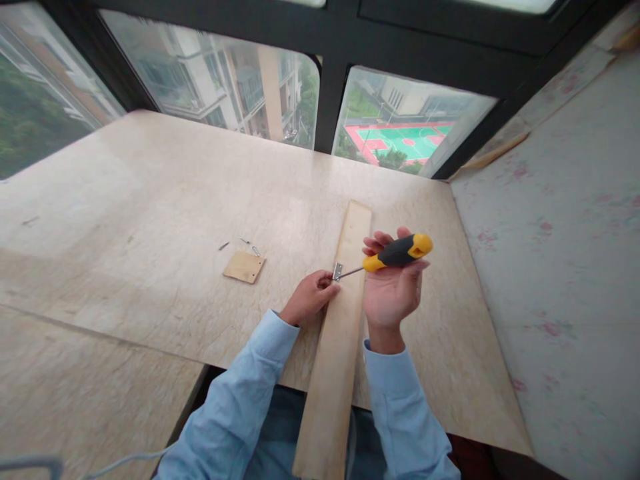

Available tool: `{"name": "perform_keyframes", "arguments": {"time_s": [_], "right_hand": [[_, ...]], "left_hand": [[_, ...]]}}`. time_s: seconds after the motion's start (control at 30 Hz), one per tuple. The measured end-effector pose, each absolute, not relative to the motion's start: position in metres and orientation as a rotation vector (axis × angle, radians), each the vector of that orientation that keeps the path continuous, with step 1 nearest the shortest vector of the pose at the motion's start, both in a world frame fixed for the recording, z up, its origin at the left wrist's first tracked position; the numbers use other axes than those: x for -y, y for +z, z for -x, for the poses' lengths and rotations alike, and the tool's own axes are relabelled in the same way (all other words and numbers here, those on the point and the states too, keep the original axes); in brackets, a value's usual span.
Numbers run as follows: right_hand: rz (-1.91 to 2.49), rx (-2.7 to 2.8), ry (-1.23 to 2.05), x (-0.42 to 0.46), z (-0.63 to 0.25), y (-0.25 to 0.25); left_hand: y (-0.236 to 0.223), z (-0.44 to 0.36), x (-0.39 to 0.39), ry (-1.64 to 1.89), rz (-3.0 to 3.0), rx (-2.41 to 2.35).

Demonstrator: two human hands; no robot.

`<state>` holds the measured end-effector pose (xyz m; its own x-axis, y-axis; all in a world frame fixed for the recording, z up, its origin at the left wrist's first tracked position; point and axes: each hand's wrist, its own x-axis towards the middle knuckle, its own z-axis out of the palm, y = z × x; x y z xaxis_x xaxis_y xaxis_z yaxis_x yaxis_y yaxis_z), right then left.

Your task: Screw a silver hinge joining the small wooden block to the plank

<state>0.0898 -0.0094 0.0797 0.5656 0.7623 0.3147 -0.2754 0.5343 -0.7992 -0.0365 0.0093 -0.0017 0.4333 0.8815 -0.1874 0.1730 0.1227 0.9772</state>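
Ledge (150,200) | plank (333,360) between left hand (311,297), right hand (393,293) | screwdriver (397,252) in right

Plank (333,363): on ledge (150,193), running from near window (327,87) out over front edge.
Bracket (337,271): on plank, at left edge.
Left hand (311,297): at plank's left edge, just beside bracket.
Screwdriver (397,253): in right hand (393,293), slanting over plank, reaching to bracket.
Board (244,267): flat on ledge, left of plank and left hand.
Loose hardware (223,246): on ledge, just behind board.
Wall (560,267): right of ledge.
Window: behind ledge.
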Motion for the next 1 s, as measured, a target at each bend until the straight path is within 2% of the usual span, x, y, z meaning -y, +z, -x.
{"name": "perform_keyframes", "arguments": {"time_s": [0.3, 0.63, 1.0], "right_hand": [[0.817, 0.68, 0.442, 0.011, -0.09, 0.079], [0.872, 0.69, 0.501, 0.01, -0.088, 0.081], [1.0, 0.667, 0.317, 0.011, -0.092, 0.078]], "left_hand": [[-0.002, 0.036, -0.009, 0.694, -1.277, -0.995], [-0.006, 0.038, -0.012, 0.695, -1.295, -0.983], [-0.007, 0.038, -0.011, 0.717, -1.243, -0.965]]}}
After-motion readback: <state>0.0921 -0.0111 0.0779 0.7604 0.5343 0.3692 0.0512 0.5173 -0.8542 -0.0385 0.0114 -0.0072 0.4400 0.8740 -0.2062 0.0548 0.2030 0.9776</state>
